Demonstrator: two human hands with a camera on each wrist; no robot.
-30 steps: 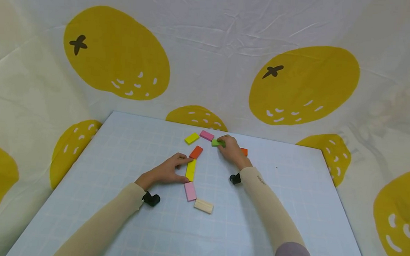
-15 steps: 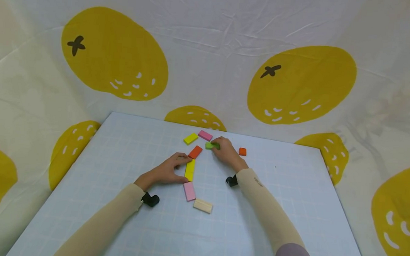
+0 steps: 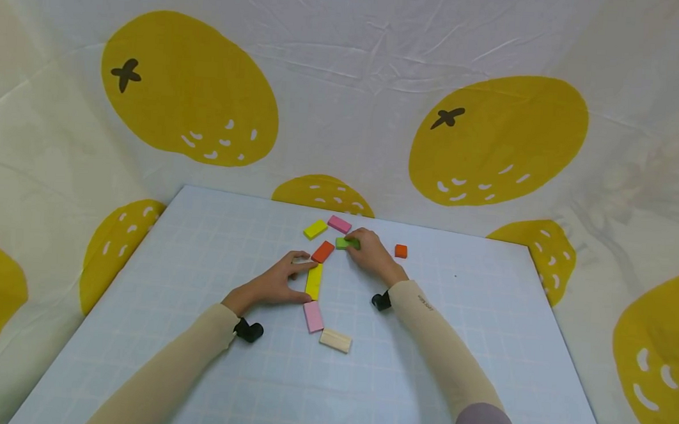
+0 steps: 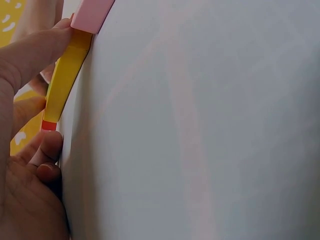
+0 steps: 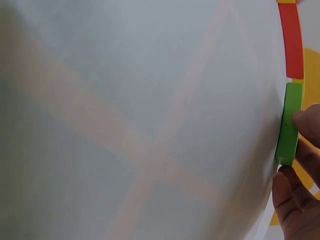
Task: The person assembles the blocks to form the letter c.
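Observation:
My left hand (image 3: 278, 282) holds the long yellow block (image 3: 314, 282) between thumb and index finger at its two ends. An orange-red block (image 3: 323, 251) touches its far end, and a pink block (image 3: 313, 317) its near end. My right hand (image 3: 370, 253) pinches a green block (image 3: 342, 243), lying flat just right of the orange-red one. In the right wrist view the green block (image 5: 289, 122) lies in line with the red block (image 5: 291, 42), thumb on its side. The left wrist view shows the yellow block (image 4: 66, 80) at the left hand's fingertips.
A plain wooden block (image 3: 335, 340) meets the pink block's near end. Behind the hands lie a yellow block (image 3: 315, 229) and another pink block (image 3: 339, 224). A small orange block (image 3: 401, 251) lies right of my right hand. The table (image 3: 192, 383) ends at a patterned cloth.
My right hand has slid the green block left and slightly nearer, from beside the far pink block to beside the orange-red one. The small orange block is now uncovered. My left hand stays in place.

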